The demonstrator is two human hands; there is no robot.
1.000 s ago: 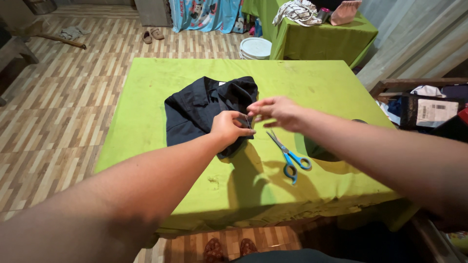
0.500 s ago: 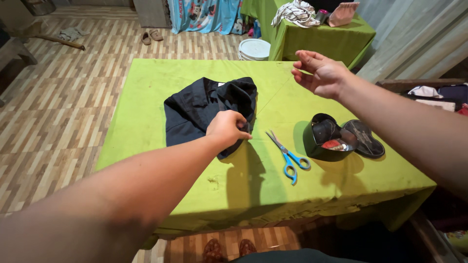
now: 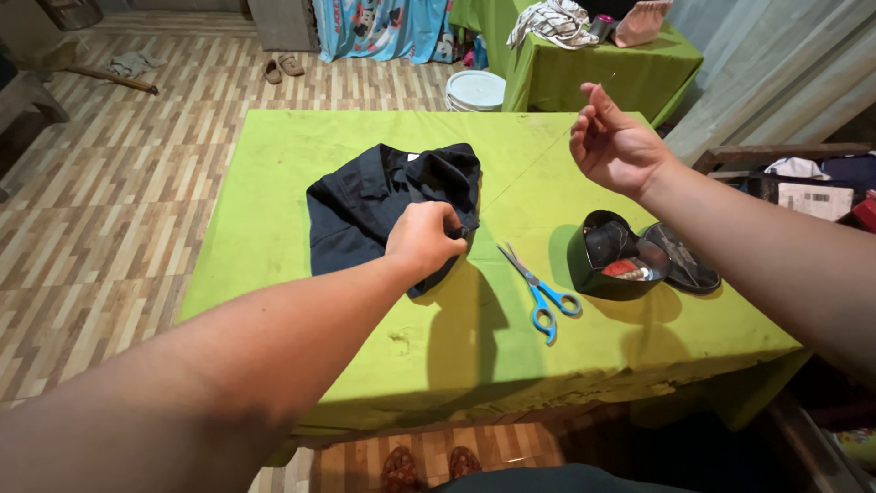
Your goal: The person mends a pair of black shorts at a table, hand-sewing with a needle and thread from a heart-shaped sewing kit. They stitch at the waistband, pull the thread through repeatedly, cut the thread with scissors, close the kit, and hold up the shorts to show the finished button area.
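Observation:
A black garment [image 3: 365, 205] lies crumpled on the lime-green table [image 3: 274, 173]. My left hand [image 3: 422, 239] is closed on the garment's near right edge and pins it to the table. My right hand [image 3: 613, 141] is raised in the air above the table's right side, palm towards me and fingertips drawn together. Whatever it may pinch is too small to see. Blue-handled scissors [image 3: 540, 290] lie shut just right of my left hand. An open round black tin [image 3: 607, 265] with small items inside sits beyond them, its lid [image 3: 684, 260] beside it.
A second green-covered table [image 3: 639, 64] with cloth on it stands behind, a white bucket [image 3: 476, 89] next to it. A wooden crate with bags [image 3: 812, 183] is at the right. My sandalled feet [image 3: 427, 467] show under the near table edge.
My right hand left the garment beside my left hand and rose up and to the right. That uncovered the tin. My left hand stayed on the garment.

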